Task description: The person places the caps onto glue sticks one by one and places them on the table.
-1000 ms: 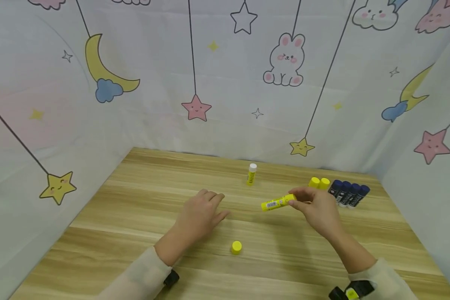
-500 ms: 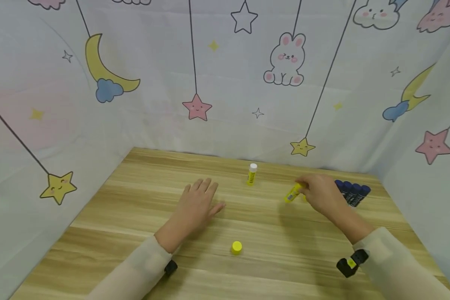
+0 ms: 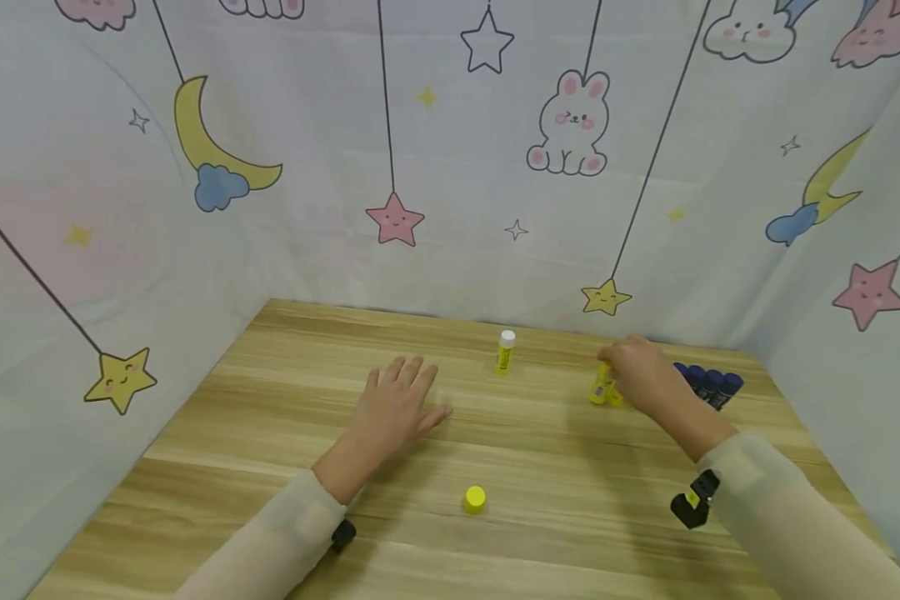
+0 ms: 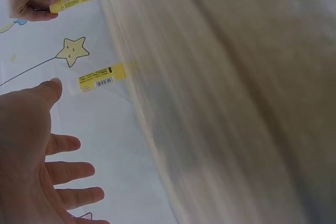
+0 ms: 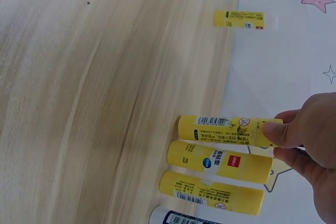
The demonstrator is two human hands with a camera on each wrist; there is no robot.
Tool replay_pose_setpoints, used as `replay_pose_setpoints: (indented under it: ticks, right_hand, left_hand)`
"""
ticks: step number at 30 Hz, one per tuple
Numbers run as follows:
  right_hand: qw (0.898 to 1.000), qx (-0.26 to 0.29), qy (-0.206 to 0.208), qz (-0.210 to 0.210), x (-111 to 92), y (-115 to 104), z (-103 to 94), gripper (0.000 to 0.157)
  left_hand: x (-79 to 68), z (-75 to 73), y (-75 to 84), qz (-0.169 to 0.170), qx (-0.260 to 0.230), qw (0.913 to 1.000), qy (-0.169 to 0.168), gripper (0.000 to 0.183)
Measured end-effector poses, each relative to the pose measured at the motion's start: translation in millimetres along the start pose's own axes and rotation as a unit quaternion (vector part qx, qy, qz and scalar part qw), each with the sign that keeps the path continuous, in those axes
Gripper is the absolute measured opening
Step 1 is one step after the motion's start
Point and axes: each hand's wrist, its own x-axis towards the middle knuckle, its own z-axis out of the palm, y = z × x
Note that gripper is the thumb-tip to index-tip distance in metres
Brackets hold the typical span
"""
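Observation:
My right hand (image 3: 641, 373) pinches the capped top of a yellow glue stick (image 5: 215, 129) between thumb and fingers. The stick stands upright at the end of a row, close beside two other yellow glue sticks (image 5: 218, 162), which the hand partly hides in the head view. Palm down over the left middle of the table, my left hand (image 3: 396, 404) has its fingers straight and spread and holds nothing. Beyond it, a yellow glue stick with a white top (image 3: 504, 354) stands alone. A loose yellow cap (image 3: 475, 500) lies nearer to me.
Several dark blue glue sticks (image 3: 712, 383) continue the row on the right, partly behind my right hand. A white curtain (image 3: 450, 275) with cartoon prints borders the wooden table (image 3: 330, 333) at the back and both sides.
My right hand has carried the glue stick to the right and turned it from nearly level to upright beside the yellow ones. My left hand has flattened and spread its fingers.

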Motion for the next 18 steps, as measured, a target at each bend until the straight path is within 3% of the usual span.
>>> replay_pose_setpoints:
  ticks: [10,18]
  right_hand:
    - [1.0,-0.008,-0.023,0.019,4.1,6.3,3.0,0.028]
    - [1.0,-0.015,-0.005,0.012,5.6,6.8,5.1,0.029]
  left_hand:
    - [-2.1,1.0,1.0,-0.01,-0.012,0.9997,-0.02,0.067]
    - [0.6,-0.4,1.7,-0.018,0.0,0.9994,-0.029,0.07]
